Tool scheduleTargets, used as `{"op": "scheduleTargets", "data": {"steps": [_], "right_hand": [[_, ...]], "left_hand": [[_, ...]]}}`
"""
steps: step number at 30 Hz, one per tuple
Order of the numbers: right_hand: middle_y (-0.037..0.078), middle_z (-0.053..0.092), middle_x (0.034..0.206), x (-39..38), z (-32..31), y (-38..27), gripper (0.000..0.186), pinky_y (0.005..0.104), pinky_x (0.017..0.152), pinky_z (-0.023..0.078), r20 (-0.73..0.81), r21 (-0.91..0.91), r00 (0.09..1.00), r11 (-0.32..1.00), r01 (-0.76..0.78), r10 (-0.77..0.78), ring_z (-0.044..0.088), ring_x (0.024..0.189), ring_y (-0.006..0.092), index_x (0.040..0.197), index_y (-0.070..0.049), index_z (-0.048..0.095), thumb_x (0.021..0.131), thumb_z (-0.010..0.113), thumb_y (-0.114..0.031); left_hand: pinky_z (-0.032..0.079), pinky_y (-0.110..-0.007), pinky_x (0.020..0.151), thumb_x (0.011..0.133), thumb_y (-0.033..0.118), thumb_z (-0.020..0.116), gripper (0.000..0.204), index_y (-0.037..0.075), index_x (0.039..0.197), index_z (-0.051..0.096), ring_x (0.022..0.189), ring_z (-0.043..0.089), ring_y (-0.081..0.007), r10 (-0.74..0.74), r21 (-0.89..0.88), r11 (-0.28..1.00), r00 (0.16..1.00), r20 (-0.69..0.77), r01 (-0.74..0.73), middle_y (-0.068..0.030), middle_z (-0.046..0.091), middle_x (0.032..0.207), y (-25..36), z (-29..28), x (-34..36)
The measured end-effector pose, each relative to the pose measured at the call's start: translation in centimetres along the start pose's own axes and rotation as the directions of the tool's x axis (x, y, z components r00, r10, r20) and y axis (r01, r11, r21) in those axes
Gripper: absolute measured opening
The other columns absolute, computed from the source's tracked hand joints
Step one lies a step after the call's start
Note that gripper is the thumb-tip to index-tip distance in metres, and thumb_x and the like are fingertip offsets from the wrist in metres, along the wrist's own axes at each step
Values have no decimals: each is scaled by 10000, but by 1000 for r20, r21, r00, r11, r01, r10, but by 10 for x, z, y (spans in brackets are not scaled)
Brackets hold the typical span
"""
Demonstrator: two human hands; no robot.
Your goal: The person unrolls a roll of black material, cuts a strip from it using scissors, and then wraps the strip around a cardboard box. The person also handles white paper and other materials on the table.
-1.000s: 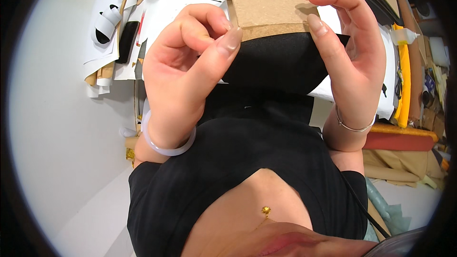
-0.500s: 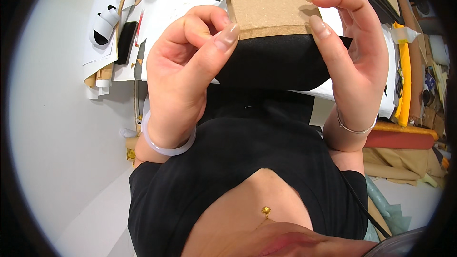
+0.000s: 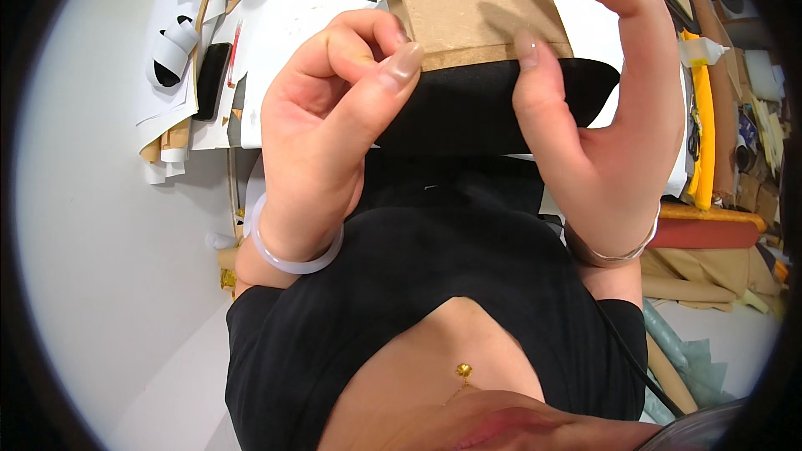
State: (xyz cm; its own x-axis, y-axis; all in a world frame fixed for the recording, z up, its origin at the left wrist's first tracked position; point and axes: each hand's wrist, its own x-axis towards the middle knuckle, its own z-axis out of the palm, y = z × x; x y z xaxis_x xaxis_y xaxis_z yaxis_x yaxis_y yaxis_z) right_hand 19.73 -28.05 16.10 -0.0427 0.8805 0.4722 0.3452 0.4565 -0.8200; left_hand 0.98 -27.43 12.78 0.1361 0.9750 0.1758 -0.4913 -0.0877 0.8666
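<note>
A brown fibreboard block or box (image 3: 472, 4) stands on the white work surface, its near edge facing me. Along that edge runs a piece of black sheet material (image 3: 472, 113), hanging down toward me; fabric or thin leather, I cannot tell which. My left hand (image 3: 322, 121) pinches the sheet's left end between thumb and curled index finger, at the board's near left corner. Against the sheet's upper edge rests the thumb of my right hand (image 3: 614, 129), its other fingers spread above the board's right side. The sheet's right end curves out behind that thumb.
On the left lie a black phone (image 3: 212, 82), a red pen (image 3: 235, 52) and white-and-black strip rolls (image 3: 173, 52). To the right are a small translucent bottle (image 3: 703, 52), a yellow strip (image 3: 704, 150) and rolled materials (image 3: 710, 232). A white wall (image 3: 92, 200) bounds the left side.
My right thumb has slid left along the sheet's upper edge, off its right corner, and the fingers have spread. The sheet's right end now curves outward. My left hand keeps its pinch.
</note>
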Motion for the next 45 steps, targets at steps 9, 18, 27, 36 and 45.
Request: {"op": "scheduleTargets", "data": {"steps": [9,18,27,36,45], "right_hand": [[164,618,1231,-1,4,-10,438,362,1059,420,140,-242,987,964,112,-79,582,1194,256,1271,27,544,892,688,-138],[166,619,1231,-1,2,-15,437,358,1058,421,221,-383,969,903,194,-114,583,1196,255,1272,26,545,901,689,-154],[168,620,1232,6,-11,-30,436,354,1058,423,41,-574,994,812,104,-99,583,1197,253,1273,25,547,911,690,-170],[129,703,1214,2,-46,37,264,317,1046,454,5,220,993,968,-119,121,644,1179,214,1078,-11,720,1040,530,-191],[62,680,1107,-5,-42,38,61,247,909,451,129,283,988,952,-117,84,588,996,101,933,-31,653,977,630,-66]], "left_hand": [[437,-243,774,934,-22,656,201,46,783,542,834,528,-89,-2,31,1000,999,52,0,-58,569,1068,1,-6,1],[412,-285,928,974,52,588,220,46,761,532,981,556,-153,6,4,1000,999,45,-6,-94,586,1101,3,-6,-3],[394,-324,985,972,127,527,188,35,809,546,1040,533,-185,0,13,1000,999,42,0,-136,584,1159,-3,-13,-4],[428,-345,990,1019,340,379,383,35,870,556,1103,569,-237,-42,20,999,999,-1,42,-169,583,1197,-13,-27,-8],[364,-467,1149,1003,335,343,494,-59,1152,601,1313,523,-355,617,736,459,775,138,-497,-244,521,1420,-14,-39,-2]]}}
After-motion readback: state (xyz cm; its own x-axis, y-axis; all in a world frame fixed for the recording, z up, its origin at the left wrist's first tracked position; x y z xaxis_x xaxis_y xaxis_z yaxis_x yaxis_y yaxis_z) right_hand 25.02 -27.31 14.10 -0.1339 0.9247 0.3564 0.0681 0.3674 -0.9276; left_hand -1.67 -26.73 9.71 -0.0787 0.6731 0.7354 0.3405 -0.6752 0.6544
